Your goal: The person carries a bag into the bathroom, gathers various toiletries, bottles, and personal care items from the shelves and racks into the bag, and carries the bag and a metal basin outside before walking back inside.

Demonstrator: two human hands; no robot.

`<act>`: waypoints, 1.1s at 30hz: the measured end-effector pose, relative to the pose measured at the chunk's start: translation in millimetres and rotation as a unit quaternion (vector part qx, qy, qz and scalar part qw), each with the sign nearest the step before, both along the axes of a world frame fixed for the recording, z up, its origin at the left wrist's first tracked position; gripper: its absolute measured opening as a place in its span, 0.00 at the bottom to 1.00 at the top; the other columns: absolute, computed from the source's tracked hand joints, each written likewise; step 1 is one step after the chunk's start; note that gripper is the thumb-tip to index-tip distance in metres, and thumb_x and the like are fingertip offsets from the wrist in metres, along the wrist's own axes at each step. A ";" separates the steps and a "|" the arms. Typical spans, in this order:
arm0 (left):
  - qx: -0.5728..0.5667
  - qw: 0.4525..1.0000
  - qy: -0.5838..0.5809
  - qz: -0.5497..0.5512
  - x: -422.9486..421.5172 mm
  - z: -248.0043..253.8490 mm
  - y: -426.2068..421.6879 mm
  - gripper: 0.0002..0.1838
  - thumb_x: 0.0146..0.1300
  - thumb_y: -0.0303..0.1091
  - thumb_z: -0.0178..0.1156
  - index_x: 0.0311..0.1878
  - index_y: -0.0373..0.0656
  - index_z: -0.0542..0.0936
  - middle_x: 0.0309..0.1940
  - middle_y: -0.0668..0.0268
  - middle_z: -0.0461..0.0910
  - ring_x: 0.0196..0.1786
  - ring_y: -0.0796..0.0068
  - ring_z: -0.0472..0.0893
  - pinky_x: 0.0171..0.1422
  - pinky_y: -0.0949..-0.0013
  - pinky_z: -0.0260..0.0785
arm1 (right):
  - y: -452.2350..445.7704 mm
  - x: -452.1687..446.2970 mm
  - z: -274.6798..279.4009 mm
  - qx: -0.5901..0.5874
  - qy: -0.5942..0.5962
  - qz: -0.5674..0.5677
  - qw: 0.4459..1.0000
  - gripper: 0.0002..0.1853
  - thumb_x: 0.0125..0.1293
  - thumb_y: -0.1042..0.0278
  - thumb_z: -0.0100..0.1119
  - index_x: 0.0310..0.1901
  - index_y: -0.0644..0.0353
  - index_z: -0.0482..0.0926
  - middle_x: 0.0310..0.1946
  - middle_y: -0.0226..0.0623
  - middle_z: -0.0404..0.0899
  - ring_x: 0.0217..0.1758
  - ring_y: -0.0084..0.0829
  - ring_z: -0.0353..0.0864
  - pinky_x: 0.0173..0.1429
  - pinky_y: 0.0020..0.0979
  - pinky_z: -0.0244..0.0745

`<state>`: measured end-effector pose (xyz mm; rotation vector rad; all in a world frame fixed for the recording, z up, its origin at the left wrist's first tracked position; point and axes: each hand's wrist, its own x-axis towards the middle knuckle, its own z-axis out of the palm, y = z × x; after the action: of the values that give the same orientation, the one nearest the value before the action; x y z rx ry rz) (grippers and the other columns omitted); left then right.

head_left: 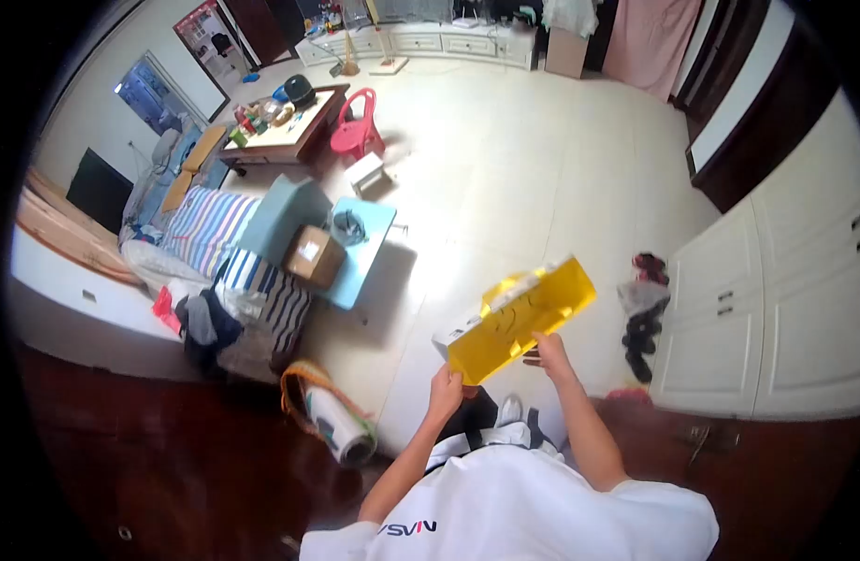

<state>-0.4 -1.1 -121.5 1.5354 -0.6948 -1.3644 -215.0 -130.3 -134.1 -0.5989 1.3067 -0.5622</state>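
Observation:
In front of my body I hold a boxy yellow paper bag point(519, 323), tilted up toward the right. Dark curved lines mark its broad yellow face, and a white side shows at its left end. My left hand point(445, 393) is closed on the bag's lower left corner, thumb on the near side. At the lower edge, right of the middle, my right hand point(549, 355) has its thumb against the bag and its fingers partly underneath. A yellow strip, perhaps a handle, rises behind the far edge. What the bag contains, if anything, is hidden.
Left stands a light-blue table point(360, 276) with a cardboard box point(315, 257). Beyond are a pink chair point(357, 136) and a cluttered coffee table point(303, 140). Shoes point(641, 332) lie beside white cabinets point(710, 323). A bag with a rolled item point(336, 421) stands near my left.

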 end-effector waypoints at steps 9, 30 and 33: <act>0.024 0.990 0.134 0.025 57.9 -39.5 -338.1 0.27 0.65 0.49 0.52 0.53 0.31 0.69 0.40 0.56 0.76 0.32 0.70 0.81 0.32 0.72 0.74 | -285.1 -19.5 -48.2 -0.023 -0.112 -0.179 0.977 0.18 0.58 0.76 0.47 0.52 0.66 0.69 0.45 0.46 0.77 0.43 0.45 0.80 0.43 0.46 0.79; 0.379 0.807 0.139 0.430 456.3 -179.2 -765.3 0.11 0.60 0.36 0.50 0.36 0.36 0.67 0.25 0.54 0.72 0.22 0.59 0.76 0.20 0.63 0.69 | -992.5 83.3 -179.3 0.024 0.034 -0.481 0.876 0.20 0.64 0.73 0.44 0.58 0.55 0.62 0.55 0.41 0.63 0.55 0.39 0.67 0.48 0.40 0.79; 0.414 0.789 0.092 0.444 468.9 -178.0 -784.4 0.13 0.59 0.35 0.47 0.39 0.33 0.67 0.28 0.53 0.73 0.24 0.58 0.77 0.20 0.60 0.69 | -1159.0 241.0 -136.9 0.060 0.006 -0.347 0.936 0.20 0.63 0.75 0.39 0.58 0.58 0.63 0.55 0.41 0.65 0.53 0.37 0.70 0.48 0.37 0.79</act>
<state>468.5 -785.5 -299.4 1.9433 0.8360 -1.0365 25.9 -1289.2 -271.1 -0.0156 1.5470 -1.0427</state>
